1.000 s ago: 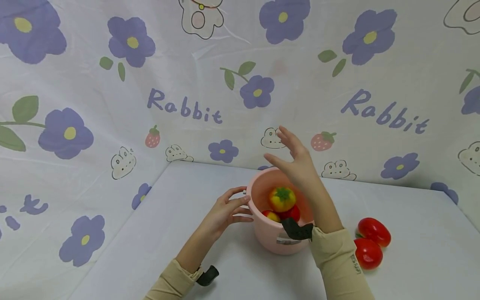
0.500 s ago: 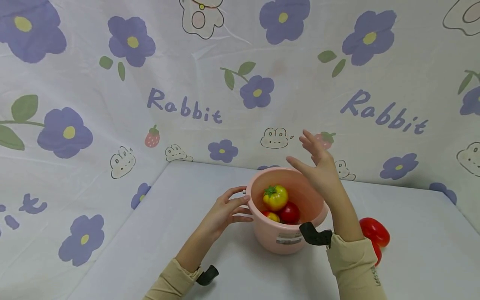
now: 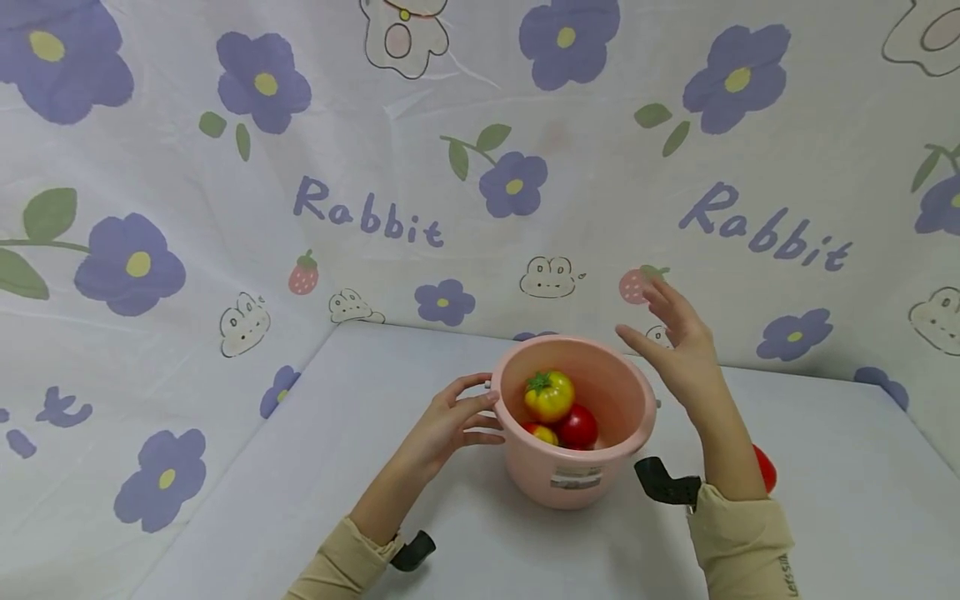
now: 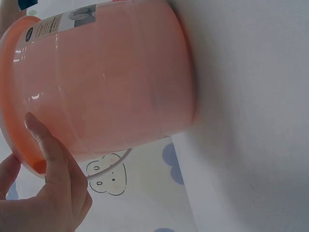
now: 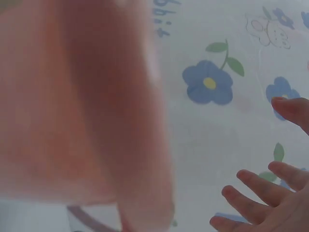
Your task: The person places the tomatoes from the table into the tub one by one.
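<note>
A pink bucket (image 3: 555, 479) stands upright on the white table. My left hand (image 3: 450, 421) holds its left rim; the left wrist view shows the thumb at the lip and the fingers against the outer wall (image 4: 111, 82). Inside lie a yellow tomato (image 3: 551, 397) with a green top, a red round fruit (image 3: 577, 427) and a partly hidden red-and-yellow one (image 3: 542, 432). My right hand (image 3: 686, 354) hovers beyond the bucket's right rim, fingers spread and holding nothing. In the right wrist view the spread fingers (image 5: 260, 188) appear apart from the blurred rim.
A red tomato (image 3: 765, 469) on the table at the right is mostly hidden behind my right forearm. A white cloth (image 3: 600, 150) printed with flowers and rabbits hangs behind the table. A thin bucket handle (image 4: 111, 168) shows in the left wrist view.
My right hand has moved right, from above the bucket to beyond its rim. The yellow tomato has rolled left inside the bucket. My left hand has stayed at the rim.
</note>
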`<state>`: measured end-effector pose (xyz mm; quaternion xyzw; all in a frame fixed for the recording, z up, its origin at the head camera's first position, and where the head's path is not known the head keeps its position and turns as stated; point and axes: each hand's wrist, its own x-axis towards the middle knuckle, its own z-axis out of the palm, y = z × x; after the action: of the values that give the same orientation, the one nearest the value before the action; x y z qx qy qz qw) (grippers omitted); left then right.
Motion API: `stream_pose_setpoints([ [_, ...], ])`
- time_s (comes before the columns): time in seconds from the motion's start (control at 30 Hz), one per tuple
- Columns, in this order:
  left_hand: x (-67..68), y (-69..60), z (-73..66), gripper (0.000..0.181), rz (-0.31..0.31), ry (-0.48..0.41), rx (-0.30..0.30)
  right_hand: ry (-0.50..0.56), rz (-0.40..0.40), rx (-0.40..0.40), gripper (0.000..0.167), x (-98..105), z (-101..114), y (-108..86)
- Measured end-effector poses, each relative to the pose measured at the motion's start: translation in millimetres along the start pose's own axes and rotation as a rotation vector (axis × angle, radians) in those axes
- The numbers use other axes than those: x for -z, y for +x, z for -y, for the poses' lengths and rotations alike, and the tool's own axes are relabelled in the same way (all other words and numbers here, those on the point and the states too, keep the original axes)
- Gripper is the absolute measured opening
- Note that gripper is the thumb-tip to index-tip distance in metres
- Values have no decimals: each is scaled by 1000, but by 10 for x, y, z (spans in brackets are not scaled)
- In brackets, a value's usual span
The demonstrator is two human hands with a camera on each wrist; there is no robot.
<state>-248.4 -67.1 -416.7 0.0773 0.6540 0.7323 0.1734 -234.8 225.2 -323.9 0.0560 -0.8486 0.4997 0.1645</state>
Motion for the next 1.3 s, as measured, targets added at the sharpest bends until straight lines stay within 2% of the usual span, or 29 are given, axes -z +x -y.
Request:
stream_pose_setpoints([
  [0.23, -5, 6, 4, 54, 1, 0, -2, 4, 8, -78, 86, 152, -239, -102],
  [0.47, -15, -1, 24, 56, -4, 6, 5, -33, -25, -156, 88, 260, -482, -226],
  [0.8, -14, 1, 17, 54, -6, 5, 2, -86, -27, -239, 87, 370, -707, -334],
  [1.07, -5, 3, 16, 55, 2, 1, -1, -104, -41, -346, 88, 463, -922, -483],
  [1.3, 4, -11, 0, 56, 9, -10, -15, -110, -62, -440, 87, 517, -1084, -533],
])
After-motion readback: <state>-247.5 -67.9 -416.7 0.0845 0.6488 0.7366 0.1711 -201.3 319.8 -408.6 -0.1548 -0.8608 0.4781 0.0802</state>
